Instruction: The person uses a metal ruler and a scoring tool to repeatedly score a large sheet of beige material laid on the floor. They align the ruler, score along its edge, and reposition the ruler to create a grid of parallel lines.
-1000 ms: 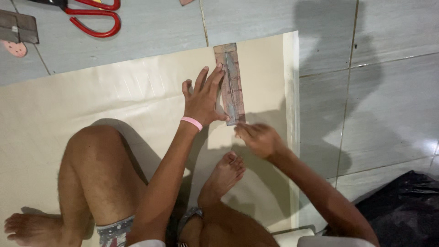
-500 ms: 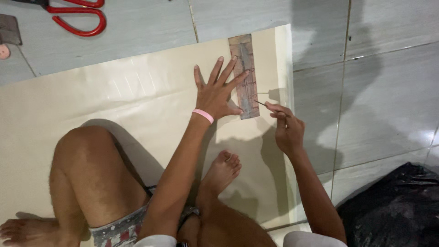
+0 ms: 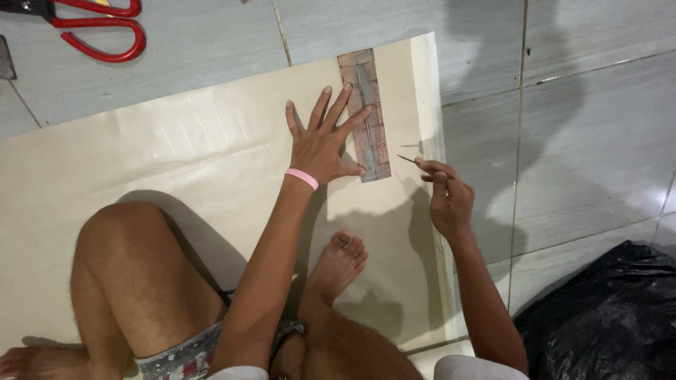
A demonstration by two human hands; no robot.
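Observation:
My left hand [image 3: 325,139], with a pink band at the wrist, lies flat with fingers spread, pressing on a clear ruler [image 3: 365,116] that lies on a large cream paper sheet [image 3: 162,151] on the tiled floor. My right hand [image 3: 445,193] pinches a thin pencil [image 3: 407,160], its tip hovering just right of the ruler's lower end, near the sheet's right edge. My bent knee and bare foot [image 3: 339,262] rest on the sheet below the hands.
Red-handled scissors [image 3: 98,22] lie on the grey tiles at the top left. A black plastic bag [image 3: 605,317] sits at the bottom right. Tiled floor [image 3: 584,119] extends to the right of the sheet.
My right hand has moved up from beside my foot to the ruler's right edge, holding the pencil. My left hand has stayed on the ruler with fingers spreading wider.

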